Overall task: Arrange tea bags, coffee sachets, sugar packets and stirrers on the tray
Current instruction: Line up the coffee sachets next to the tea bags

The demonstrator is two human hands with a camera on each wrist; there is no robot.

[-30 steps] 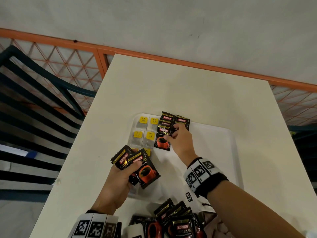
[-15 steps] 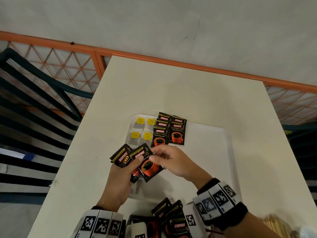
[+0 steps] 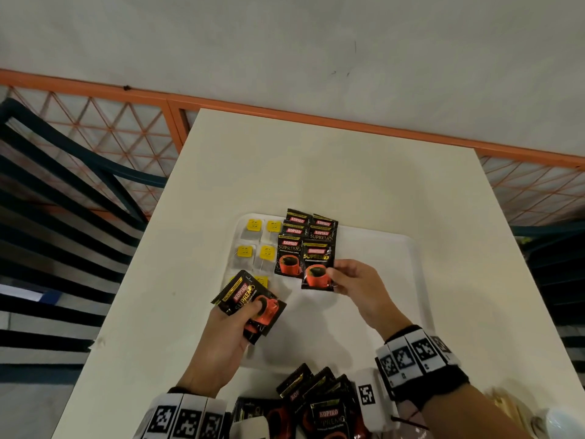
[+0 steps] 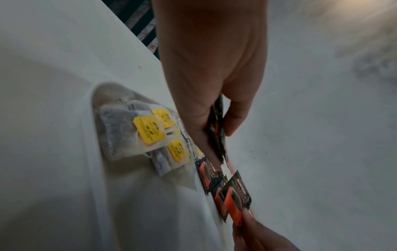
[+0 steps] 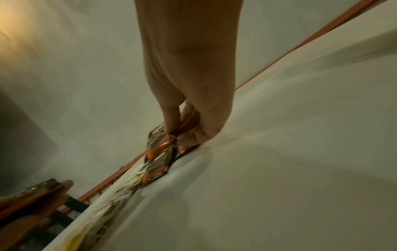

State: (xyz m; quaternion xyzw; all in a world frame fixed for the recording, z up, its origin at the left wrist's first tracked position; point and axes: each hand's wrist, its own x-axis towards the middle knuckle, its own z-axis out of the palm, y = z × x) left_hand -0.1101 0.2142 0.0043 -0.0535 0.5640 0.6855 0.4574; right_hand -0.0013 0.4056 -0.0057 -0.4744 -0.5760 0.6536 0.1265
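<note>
White table (image 3: 316,172), both hands pinching sachets

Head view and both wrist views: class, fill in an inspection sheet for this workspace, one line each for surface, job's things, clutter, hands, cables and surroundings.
Surface: white table bearing a white tray.
Job's things: tea bags with yellow tags in the tray's far left corner; coffee sachets laid overlapping beside them; spare sachets piled at the table's near edge; pale sticks, perhaps the stirrers, at near right, blurred. Sugar packets: nothing seen.
Clutter: nothing seen.
Hands: left hand grips a few sachets; right hand pinches one sachet over the row's near end.
Cables: nothing seen.
Surroundings: orange mesh railing, dark chair at left, pale wall behind.
</note>
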